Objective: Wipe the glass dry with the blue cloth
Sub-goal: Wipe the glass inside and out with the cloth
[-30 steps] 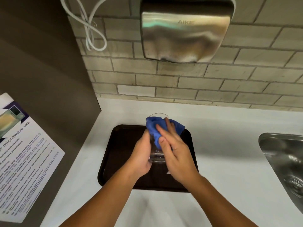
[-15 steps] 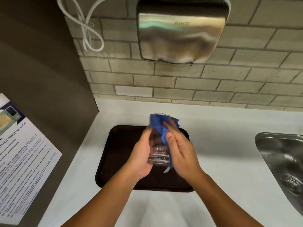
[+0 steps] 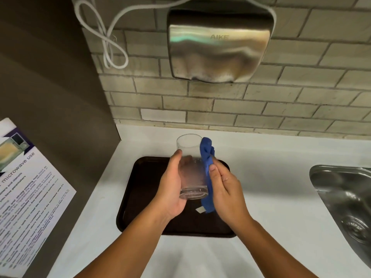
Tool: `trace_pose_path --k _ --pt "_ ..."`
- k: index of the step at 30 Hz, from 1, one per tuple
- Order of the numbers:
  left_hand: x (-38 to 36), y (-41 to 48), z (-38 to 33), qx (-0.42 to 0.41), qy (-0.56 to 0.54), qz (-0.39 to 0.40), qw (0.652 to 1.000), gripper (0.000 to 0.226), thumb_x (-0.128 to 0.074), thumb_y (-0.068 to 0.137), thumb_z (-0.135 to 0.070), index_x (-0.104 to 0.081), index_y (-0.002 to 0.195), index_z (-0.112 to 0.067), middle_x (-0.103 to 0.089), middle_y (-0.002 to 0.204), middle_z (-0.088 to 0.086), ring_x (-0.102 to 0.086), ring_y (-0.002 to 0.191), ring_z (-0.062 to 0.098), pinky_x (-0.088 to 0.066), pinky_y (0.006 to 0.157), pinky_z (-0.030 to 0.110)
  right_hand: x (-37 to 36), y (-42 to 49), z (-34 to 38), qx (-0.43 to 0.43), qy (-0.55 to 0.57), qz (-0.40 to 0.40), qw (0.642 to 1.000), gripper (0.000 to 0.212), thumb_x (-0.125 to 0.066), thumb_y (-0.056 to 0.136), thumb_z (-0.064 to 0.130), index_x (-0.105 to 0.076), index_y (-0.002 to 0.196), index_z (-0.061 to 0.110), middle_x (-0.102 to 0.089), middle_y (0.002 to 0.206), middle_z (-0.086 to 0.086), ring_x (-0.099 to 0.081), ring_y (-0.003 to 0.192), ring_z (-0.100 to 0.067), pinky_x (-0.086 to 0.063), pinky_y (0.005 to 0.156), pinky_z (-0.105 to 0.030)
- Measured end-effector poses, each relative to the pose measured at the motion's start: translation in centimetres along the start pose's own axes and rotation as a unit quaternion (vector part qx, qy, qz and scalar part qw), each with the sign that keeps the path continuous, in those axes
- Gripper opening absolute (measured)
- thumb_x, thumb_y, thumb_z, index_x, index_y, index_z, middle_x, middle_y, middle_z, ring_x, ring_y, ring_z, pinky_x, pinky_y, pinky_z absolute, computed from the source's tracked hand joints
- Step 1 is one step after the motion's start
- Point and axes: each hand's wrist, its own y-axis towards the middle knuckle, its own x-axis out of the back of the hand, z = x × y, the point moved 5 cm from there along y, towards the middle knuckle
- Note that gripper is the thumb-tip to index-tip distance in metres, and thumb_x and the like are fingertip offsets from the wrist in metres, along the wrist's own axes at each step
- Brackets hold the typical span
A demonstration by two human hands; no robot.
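A clear drinking glass (image 3: pixel 190 149) is held above the dark brown tray (image 3: pixel 140 187), tilted with its mouth away from me. My left hand (image 3: pixel 170 189) grips it from the left side, thumb near the rim. The blue cloth (image 3: pixel 206 163) hangs bunched along the glass's right wall. My right hand (image 3: pixel 224 195) presses the cloth against the glass, its fingers behind the cloth. A small white tag dangles from the cloth's lower end.
The tray lies on a white counter (image 3: pixel 271 197) against a tiled wall. A steel sink (image 3: pixel 347 197) is at the right. A steel hand dryer (image 3: pixel 218 45) with a white cable hangs above. A printed microwave notice (image 3: pixel 26 197) sits on the dark panel at the left.
The cloth has slid off the glass's front and mouth to its right side, leaving the front and rim bare. My right hand moved right and down with it.
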Motion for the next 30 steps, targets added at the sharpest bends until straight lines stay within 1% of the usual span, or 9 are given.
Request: trace_pose_path --k 5,8,12,15,18,21,24,27,30 --pt "0.3 -0.3 0.4 0.005 -0.01 0.004 1.0 0.053 -0.043 0.114 -0.051 -0.089 0.114 -0.023 -0.084 0.121 0.019 -0.085 0.107 0.029 -0.069 0.082 0.039 -1.1 -0.3 1.8 0.125 -0.095 0.081 0.984 0.045 -0.04 0.116 0.051 -0.057 0.156 0.039 -0.047 0.17 0.019 -0.033 0.163 -0.007 -0.03 0.13 -0.022" --pt "-0.7 -1.0 0.2 -0.001 0.016 0.02 1.0 0.06 -0.057 0.103 -0.066 -0.081 0.132 -0.019 -0.08 0.132 0.022 -0.079 0.121 0.039 -0.066 0.098 0.052 -0.7 1.1 1.2 0.028 0.035 0.04 0.998 0.044 -0.046 0.117 0.038 -0.058 0.157 0.025 -0.055 0.167 0.0 -0.044 0.159 -0.014 -0.038 0.13 -0.037" --pt "-0.5 -0.7 -0.2 -0.012 0.05 0.009 0.999 0.066 -0.071 0.096 -0.062 -0.069 0.141 -0.014 -0.084 0.124 0.019 -0.084 0.107 0.035 -0.067 0.081 0.044 -1.3 -0.2 0.4 -0.054 0.13 0.019 0.99 0.042 -0.044 0.115 0.049 -0.061 0.152 0.039 -0.078 0.137 0.005 -0.075 0.127 -0.017 -0.061 0.107 -0.034" --pt "0.4 -0.5 -0.3 -0.014 0.062 -0.006 0.998 0.056 -0.06 0.105 -0.058 -0.072 0.14 -0.016 -0.082 0.129 0.02 -0.082 0.114 0.035 -0.065 0.085 0.043 -2.0 -2.1 0.9 0.028 -0.038 0.045 0.998 0.048 -0.039 0.113 0.055 -0.038 0.161 0.06 -0.048 0.17 0.019 -0.043 0.155 0.002 -0.042 0.119 -0.014" --pt "0.4 -0.8 0.0 0.007 0.051 0.003 0.999 0.053 -0.054 0.108 -0.059 -0.082 0.129 -0.019 -0.085 0.125 0.016 -0.084 0.112 0.028 -0.067 0.078 0.033 -1.9 -1.3 1.4 0.086 -0.13 0.062 0.986 0.051 -0.034 0.114 0.06 -0.035 0.164 0.055 -0.022 0.18 0.02 -0.018 0.159 0.018 -0.025 0.119 -0.001" --pt "-0.2 -0.9 0.4 0.014 0.052 0.014 0.998 0.051 -0.058 0.105 -0.061 -0.085 0.124 -0.023 -0.084 0.127 0.018 -0.083 0.113 0.035 -0.067 0.085 0.043 -0.6 -0.1 0.4 0.003 0.0 -0.001 1.0 0.046 -0.037 0.117 0.044 -0.05 0.161 0.039 -0.057 0.166 0.006 -0.05 0.153 -0.006 -0.046 0.12 -0.024" --pt "-0.5 -0.9 0.1 -0.003 0.04 0.011 0.999 0.059 -0.068 0.092 -0.068 -0.084 0.126 -0.022 -0.085 0.124 0.017 -0.085 0.107 0.032 -0.068 0.078 0.039 -1.0 -0.2 0.2 -0.074 0.127 -0.012 0.989 0.038 -0.039 0.119 0.03 -0.069 0.14 0.037 -0.084 0.122 0.009 -0.078 0.116 -0.012 -0.062 0.092 -0.021" --pt "-0.4 -0.7 -0.3 -0.016 0.041 0.017 0.999 0.052 -0.069 0.096 -0.064 -0.084 0.126 -0.023 -0.086 0.122 0.015 -0.085 0.108 0.029 -0.068 0.076 0.033 -1.8 -1.6 1.7 -0.009 0.02 0.018 1.0 0.045 -0.035 0.119 0.044 -0.044 0.162 0.046 -0.053 0.164 0.026 -0.048 0.151 0.003 -0.041 0.118 -0.013" --pt "-0.5 -1.0 -0.5 -0.026 0.052 0.014 0.998 0.047 -0.065 0.095 -0.062 -0.085 0.125 -0.031 -0.085 0.129 0.008 -0.08 0.122 0.023 -0.065 0.087 0.03 -2.5 -1.7 2.9 0.075 -0.141 0.056 0.986 0.054 -0.028 0.116 0.05 -0.028 0.17 0.043 -0.02 0.178 0.032 -0.013 0.164 0.01 -0.014 0.128 -0.009"
